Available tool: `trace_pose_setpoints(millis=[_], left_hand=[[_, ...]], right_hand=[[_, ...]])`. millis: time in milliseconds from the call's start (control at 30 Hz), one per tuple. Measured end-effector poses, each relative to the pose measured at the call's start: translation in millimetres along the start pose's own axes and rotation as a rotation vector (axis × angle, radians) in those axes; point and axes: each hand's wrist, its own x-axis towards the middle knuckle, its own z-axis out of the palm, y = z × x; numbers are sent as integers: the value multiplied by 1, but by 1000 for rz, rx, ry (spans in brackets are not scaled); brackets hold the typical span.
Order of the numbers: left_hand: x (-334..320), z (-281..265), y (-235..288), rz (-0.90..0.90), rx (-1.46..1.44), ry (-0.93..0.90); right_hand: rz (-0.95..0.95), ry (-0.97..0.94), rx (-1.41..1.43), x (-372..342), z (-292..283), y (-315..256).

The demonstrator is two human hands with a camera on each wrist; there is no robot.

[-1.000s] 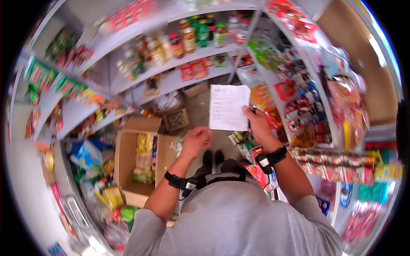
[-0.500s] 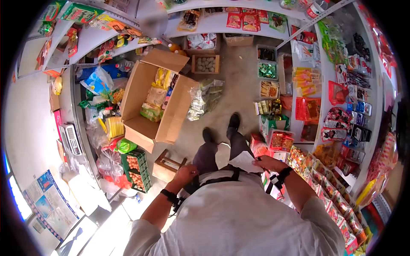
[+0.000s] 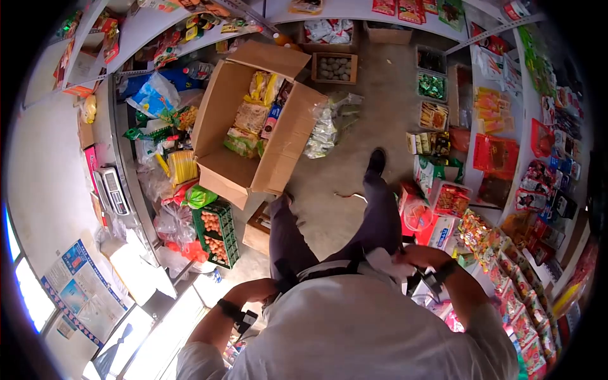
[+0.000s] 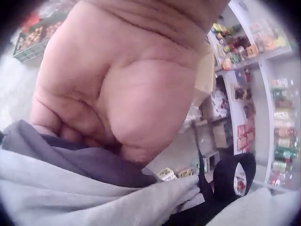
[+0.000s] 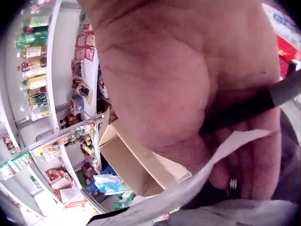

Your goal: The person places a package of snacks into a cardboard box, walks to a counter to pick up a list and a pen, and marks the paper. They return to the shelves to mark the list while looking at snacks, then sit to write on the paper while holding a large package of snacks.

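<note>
At the left of the waist, my left hand grips the bunched dark trousers beside the grey shirt; its fingertips are hidden in the cloth. On the other side, my right hand holds a black pen and a white paper sheet against the body. The pen lies across the palm under the thumb. Only a bent part of the paper shows in the head view. A ring is on one right finger.
An open cardboard box with packaged food stands ahead. Plastic packets lie beside it on the floor. A wooden stool and a green egg crate are at the left, stacked snack packets at the right.
Both hands have dropped from in front of the body to the waist. The paper, earlier held up flat, is now low and bent. The legs stand wider apart, and the view has turned.
</note>
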Motion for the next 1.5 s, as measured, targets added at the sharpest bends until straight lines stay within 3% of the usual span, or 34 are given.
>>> trace_pose_setpoints(millis=[67,100,133,167,200,233,267,333,367,467,500,567,600,633,700,733,800,867,900,933,1067,1300,1433,1500], left_hand=[[18,-36,16,-52,174,4],[68,-67,-23,14,418,-77],[100,-97,-33,224,790,-193],[132,-126,-42,485,1140,-235],[136,-146,-22,385,954,-238],[139,-166,0,293,764,-227],[171,-188,-4,308,839,-151],[249,-226,-36,288,952,61],[293,-246,-56,180,1028,-12],[367,-264,-100,-6,1124,126],[398,-263,-128,-2,1139,242],[455,-284,-151,-98,1094,235],[484,-294,-164,-146,1073,232],[505,-291,-191,-110,1106,368],[538,-286,-231,-116,1065,683],[537,-299,-224,-131,882,601],[558,-315,-248,-312,1029,185],[604,-312,-312,-241,871,242],[605,-307,-328,-186,845,419],[610,-309,-341,-165,812,410],[606,-323,-310,-47,664,224],[611,-307,-201,469,367,-207],[627,-298,-137,716,429,-402],[637,-309,-114,808,519,-411]], right_hand=[[71,-69,32,12,27,6],[116,-55,128,19,37,8],[162,-38,227,27,44,8],[173,100,263,36,47,4],[183,239,303,51,49,2],[-4,390,647,75,54,28],[-202,538,975,105,53,46],[-343,1043,1453,150,39,-48],[-413,1100,1507,174,32,-70],[-564,844,1480,297,21,-58],[-509,831,1337,337,21,-70],[-491,647,1395,420,22,-114],[-523,464,1580,450,17,-130],[-471,431,1607,480,22,-118],[-421,448,1589,522,29,-105],[-393,473,1581,533,29,-104],[-401,500,1488,532,20,-83],[-404,586,1455,527,5,-77],[-395,645,1468,521,-2,-82],[-387,704,1484,518,-6,-83],[-494,777,1473,505,-27,-66],[-861,777,1305,485,-46,-90],[-1053,1030,1149,486,-33,-75],[-1135,942,1159,482,-24,-76]])
